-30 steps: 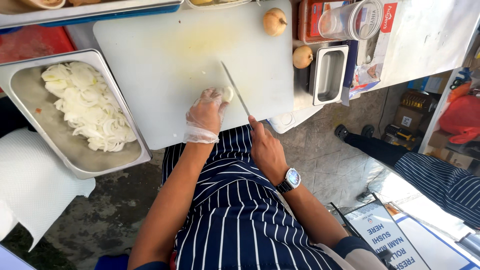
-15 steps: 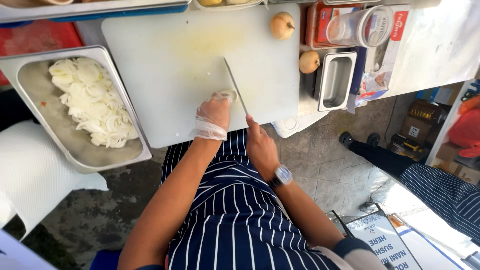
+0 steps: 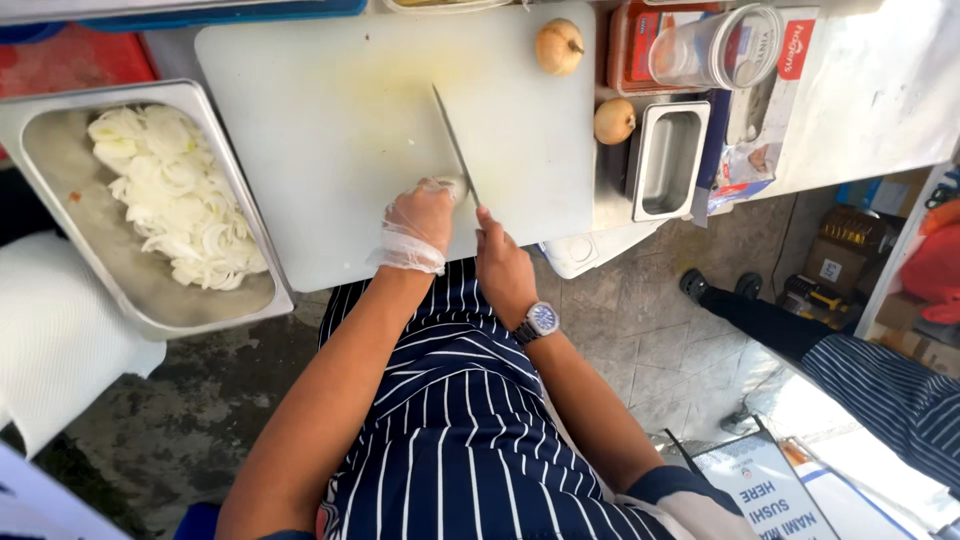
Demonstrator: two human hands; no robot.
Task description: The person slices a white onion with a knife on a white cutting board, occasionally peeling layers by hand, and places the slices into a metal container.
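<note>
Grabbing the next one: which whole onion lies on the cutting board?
The upper onion, at the board's top right corner; the other onion sits off the board beside the steel container.

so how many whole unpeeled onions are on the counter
2: one onion on the cutting board at its far right corner, another onion just off the board beside the small steel pan. Others may be hidden.

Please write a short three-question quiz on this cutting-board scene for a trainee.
1. True or false: the left hand wears a clear glove.
2. What does the right hand hold? A) knife B) spoon C) tongs
3. Fill in: the sliced onion lies in a metal ____.

Key: 1 true. 2 A, the knife, its blade on the white cutting board. 3 tray.
</note>
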